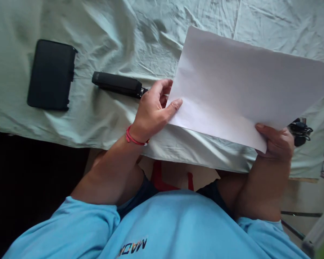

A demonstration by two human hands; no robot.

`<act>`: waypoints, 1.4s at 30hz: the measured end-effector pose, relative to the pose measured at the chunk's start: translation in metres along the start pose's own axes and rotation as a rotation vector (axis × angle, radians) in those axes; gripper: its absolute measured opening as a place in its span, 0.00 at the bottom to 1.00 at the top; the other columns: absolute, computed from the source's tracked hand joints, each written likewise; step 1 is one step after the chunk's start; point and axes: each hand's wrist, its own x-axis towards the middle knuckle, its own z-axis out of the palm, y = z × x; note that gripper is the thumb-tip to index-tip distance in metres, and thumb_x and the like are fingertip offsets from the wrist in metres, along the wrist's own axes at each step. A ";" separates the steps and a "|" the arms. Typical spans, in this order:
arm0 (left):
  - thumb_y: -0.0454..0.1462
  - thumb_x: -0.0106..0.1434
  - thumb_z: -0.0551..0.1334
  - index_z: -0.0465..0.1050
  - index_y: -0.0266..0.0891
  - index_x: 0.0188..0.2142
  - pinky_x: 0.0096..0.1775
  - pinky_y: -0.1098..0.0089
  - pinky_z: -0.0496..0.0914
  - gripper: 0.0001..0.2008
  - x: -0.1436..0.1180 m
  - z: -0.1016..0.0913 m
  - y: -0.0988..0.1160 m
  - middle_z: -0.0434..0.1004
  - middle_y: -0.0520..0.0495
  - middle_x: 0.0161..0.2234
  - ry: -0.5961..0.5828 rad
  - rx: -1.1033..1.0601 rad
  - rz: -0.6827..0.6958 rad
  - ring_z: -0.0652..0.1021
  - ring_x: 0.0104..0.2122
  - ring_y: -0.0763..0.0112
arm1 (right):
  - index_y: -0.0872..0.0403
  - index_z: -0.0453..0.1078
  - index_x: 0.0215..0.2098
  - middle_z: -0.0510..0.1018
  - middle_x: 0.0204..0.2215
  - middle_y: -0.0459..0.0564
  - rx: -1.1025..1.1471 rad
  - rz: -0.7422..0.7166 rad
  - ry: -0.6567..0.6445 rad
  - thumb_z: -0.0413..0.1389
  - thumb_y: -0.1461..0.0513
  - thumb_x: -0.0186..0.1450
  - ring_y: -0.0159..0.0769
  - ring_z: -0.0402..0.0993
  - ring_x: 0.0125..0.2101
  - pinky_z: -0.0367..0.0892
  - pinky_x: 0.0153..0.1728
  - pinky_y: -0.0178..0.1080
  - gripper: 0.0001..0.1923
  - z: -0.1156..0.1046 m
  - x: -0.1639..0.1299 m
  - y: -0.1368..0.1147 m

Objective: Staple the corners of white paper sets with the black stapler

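So, starting at far left: a black case [50, 75] is laid flat on the cloth-covered tabletop [10, 82], well apart from both hands, probably parked there so the paper gets some elbow room. Next along, a slim black gadget [117, 84] is set down lengthwise, kinda stapler-looking, though that can't be told for sure. Its metal end is partly hidden by the left hand [152, 108], so whether it's being touched can't be told either. Anyway, the left grip is closed on the near-left edge of a white sheet of paper [232, 86], thumb on top and fingers mostly tucked out of sight. The sheet is held out above the tabletop, and its near-right corner is pinched by the right hand [277, 142], thumb up top again. Two ends are likely held because something that floppy would sag from just one; a slight bend is visible as it is. At far right, what looks like a bunch of keys [299, 131] is left just beside the right hand.
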 end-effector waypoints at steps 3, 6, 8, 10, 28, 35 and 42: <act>0.33 0.65 0.65 0.79 0.41 0.37 0.40 0.67 0.78 0.03 0.004 -0.002 0.000 0.84 0.46 0.37 -0.045 -0.038 -0.148 0.83 0.38 0.63 | 0.54 0.79 0.32 0.85 0.39 0.50 -0.065 0.002 -0.010 0.77 0.60 0.37 0.38 0.82 0.38 0.83 0.41 0.41 0.24 0.001 0.000 0.002; 0.33 0.65 0.68 0.75 0.40 0.29 0.29 0.70 0.67 0.07 0.008 -0.003 -0.002 0.76 0.51 0.27 0.026 0.032 -0.143 0.73 0.27 0.71 | 0.53 0.82 0.35 0.86 0.42 0.51 -0.115 0.026 -0.010 0.79 0.53 0.40 0.38 0.82 0.37 0.83 0.37 0.40 0.26 0.005 0.000 0.004; 0.35 0.66 0.68 0.71 0.41 0.25 0.27 0.69 0.58 0.13 0.010 -0.003 -0.003 0.68 0.54 0.23 0.063 0.056 -0.123 0.65 0.24 0.74 | 0.53 0.83 0.37 0.86 0.42 0.51 -0.118 0.036 -0.004 0.80 0.51 0.39 0.37 0.83 0.38 0.82 0.36 0.37 0.30 0.007 0.001 0.006; 0.37 0.67 0.68 0.68 0.41 0.24 0.27 0.68 0.54 0.16 0.010 -0.002 -0.003 0.63 0.54 0.22 0.069 0.043 -0.121 0.60 0.23 0.74 | 0.54 0.84 0.38 0.86 0.42 0.52 -0.106 0.036 0.004 0.81 0.50 0.37 0.36 0.82 0.38 0.82 0.37 0.36 0.32 0.008 0.002 0.007; 0.38 0.61 0.77 0.74 0.38 0.32 0.22 0.78 0.61 0.13 0.008 -0.012 0.001 0.71 0.54 0.25 -0.217 -0.253 -0.346 0.68 0.21 0.79 | 0.54 0.81 0.36 0.86 0.40 0.47 0.040 -0.070 0.030 0.81 0.53 0.35 0.35 0.84 0.40 0.84 0.44 0.36 0.32 0.006 0.015 0.012; 0.41 0.62 0.79 0.69 0.38 0.24 0.16 0.79 0.54 0.22 0.008 -0.012 0.007 0.66 0.56 0.20 -0.165 -0.256 -0.443 0.67 0.17 0.82 | 0.54 0.80 0.35 0.86 0.45 0.49 0.033 -0.106 0.031 0.80 0.54 0.40 0.36 0.83 0.42 0.84 0.46 0.41 0.27 0.000 0.021 0.020; 0.43 0.80 0.62 0.72 0.38 0.25 0.16 0.76 0.56 0.24 0.011 -0.007 -0.001 0.67 0.54 0.18 -0.164 -0.333 -0.375 0.65 0.15 0.80 | 0.55 0.81 0.37 0.86 0.44 0.50 0.031 -0.116 0.037 0.81 0.54 0.40 0.37 0.83 0.42 0.84 0.49 0.43 0.29 -0.002 0.022 0.020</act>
